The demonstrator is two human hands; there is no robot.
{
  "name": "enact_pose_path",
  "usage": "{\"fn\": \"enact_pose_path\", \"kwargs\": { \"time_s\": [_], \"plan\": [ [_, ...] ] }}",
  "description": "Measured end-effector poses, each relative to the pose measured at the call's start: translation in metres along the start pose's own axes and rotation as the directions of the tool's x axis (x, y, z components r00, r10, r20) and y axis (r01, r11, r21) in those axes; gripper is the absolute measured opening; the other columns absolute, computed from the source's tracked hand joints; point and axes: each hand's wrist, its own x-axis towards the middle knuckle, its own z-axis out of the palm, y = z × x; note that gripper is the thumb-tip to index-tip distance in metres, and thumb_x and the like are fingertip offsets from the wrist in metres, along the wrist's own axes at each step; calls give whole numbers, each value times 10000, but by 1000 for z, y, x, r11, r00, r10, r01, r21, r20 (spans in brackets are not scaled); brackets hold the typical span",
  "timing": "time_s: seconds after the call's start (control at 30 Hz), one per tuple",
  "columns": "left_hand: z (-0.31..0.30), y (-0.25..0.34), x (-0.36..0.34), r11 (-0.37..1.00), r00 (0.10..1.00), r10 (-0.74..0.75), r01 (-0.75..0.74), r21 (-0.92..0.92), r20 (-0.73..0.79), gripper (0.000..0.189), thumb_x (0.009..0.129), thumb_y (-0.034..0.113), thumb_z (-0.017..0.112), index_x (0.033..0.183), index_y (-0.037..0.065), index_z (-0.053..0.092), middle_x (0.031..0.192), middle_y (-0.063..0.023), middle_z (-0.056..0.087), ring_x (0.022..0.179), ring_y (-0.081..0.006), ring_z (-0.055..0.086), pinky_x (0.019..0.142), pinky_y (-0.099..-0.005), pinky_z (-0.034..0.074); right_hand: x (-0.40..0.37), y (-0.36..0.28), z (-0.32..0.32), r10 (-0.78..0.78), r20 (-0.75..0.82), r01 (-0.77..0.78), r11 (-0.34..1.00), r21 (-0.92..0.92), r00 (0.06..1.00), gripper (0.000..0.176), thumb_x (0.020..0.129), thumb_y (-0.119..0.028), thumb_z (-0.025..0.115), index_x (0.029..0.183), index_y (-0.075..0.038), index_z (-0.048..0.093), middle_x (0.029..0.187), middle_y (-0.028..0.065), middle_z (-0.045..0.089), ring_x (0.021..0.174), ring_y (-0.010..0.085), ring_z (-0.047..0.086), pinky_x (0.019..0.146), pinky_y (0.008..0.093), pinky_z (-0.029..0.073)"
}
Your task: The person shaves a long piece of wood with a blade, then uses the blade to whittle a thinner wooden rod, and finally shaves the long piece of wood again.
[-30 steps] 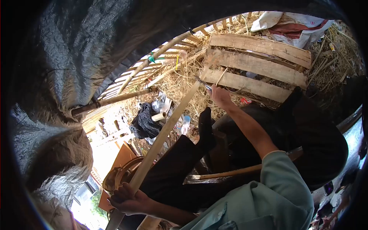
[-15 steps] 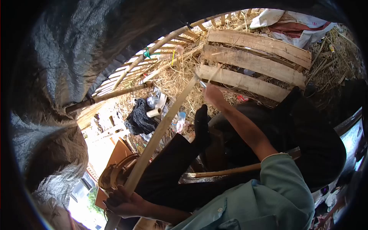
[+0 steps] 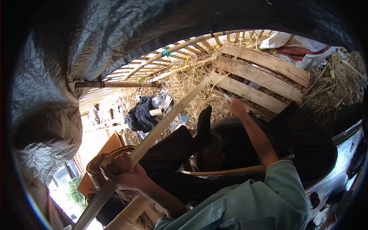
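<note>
A long pale bamboo strip (image 3: 168,119) runs slantwise from the lower left up to the wooden slats. My left hand (image 3: 124,172) is wrapped round its lower part. My right hand (image 3: 236,106) is closed on what looks like a knife (image 3: 227,97), its short metal blade pointing up and left. The blade is close to the strip's far end; whether it touches is too small to tell. A thin curled sliver (image 3: 220,81) shows by that end, over the slats. My legs, in dark trousers (image 3: 168,151), lie beneath the strip.
Wooden slats (image 3: 257,76) lie on straw (image 3: 195,97). A white and red sack (image 3: 299,48) is behind them. Black patterned cloth (image 3: 141,115) lies left of the strip. A bamboo rail (image 3: 115,84) and dark sheeting (image 3: 50,96) enclose the left side. Thick bamboo (image 3: 132,212) stands by my left forearm.
My left hand has moved up in the view, still round the strip. My right hand has shifted right and slightly down with the blade, away from the strip's tip. The camera view has shifted too.
</note>
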Motion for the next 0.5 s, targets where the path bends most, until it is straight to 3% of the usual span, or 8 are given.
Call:
{"fn": "enact_pose_path", "kwargs": {
  "time_s": [0.03, 0.13, 0.17, 0.27, 0.37, 0.47, 0.5],
  "plan": [
    [-8, 0, 1, 990, 997, -46, 54, -127, 66, 454, 972, 248, 330, 532, 158, 262, 448, 29, 174, 387, -71, 140, 411, -217, 201, -5, 24, -2, 119, 61, -113, 989, -91, 991, 511, 878, -454, 459, 1131, -12, 504, 943, 250, 615, 886, 381, 606, 767, 480, 469],
    [-17, -3, 1, 964, 990, -93, 117, -241, 107, 445, 970, 255, 354, 546, 153, 265, 451, 33, 175, 385, -72, 150, 415, -222, 205, -48, 55, -34, 134, 101, -124, 987, -101, 986, 575, 864, -509, 435, 1095, 8, 534, 1034, 246, 599, 991, 372, 578, 855, 460, 441],
    [-22, -6, 1, 958, 989, -95, 122, -260, 116, 442, 969, 255, 363, 551, 150, 266, 452, 33, 182, 386, -73, 158, 415, -226, 206, -66, 56, -45, 129, 84, -117, 984, -134, 988, 603, 851, -529, 437, 1044, 27, 569, 1051, 239, 602, 1012, 362, 577, 887, 443, 432],
    [-30, -16, 1, 961, 988, -92, 120, -249, 120, 433, 966, 256, 390, 565, 140, 274, 454, 30, 208, 390, -77, 190, 414, -238, 206, -91, 57, -68, 176, 191, -124, 958, -258, 966, 608, 870, -515, 425, 1137, 24, 516, 1079, 243, 588, 1034, 370, 557, 866, 452, 442],
    [-21, -10, -5, 974, 985, -65, 97, -203, 160, 418, 963, 260, 413, 581, 129, 302, 461, 21, 243, 401, -82, 237, 412, -251, 208, -115, 37, -87, 149, 165, -89, 942, -324, 975, 625, 864, -511, 441, 1121, 53, 520, 1100, 256, 576, 1050, 370, 551, 893, 433, 435],
    [-13, -3, -13, 952, 934, -18, 125, -278, 358, 384, 960, 266, 436, 616, 121, 346, 497, 23, 293, 431, -76, 277, 421, -251, 224, -107, 37, -92, 31, 126, 16, 934, -357, 992, 621, 838, -505, 489, 1137, 38, 528, 1092, 244, 586, 1021, 365, 571, 870, 429, 455],
    [-10, -3, -13, 945, 915, -76, 193, -265, 395, 376, 959, 270, 442, 626, 120, 354, 517, 27, 315, 447, -73, 290, 427, -248, 239, -113, 24, -106, -1, 116, 43, 932, -359, 993, 608, 839, -493, 490, 1128, 40, 525, 1089, 246, 586, 1022, 363, 571, 869, 425, 457]
  ]
}}
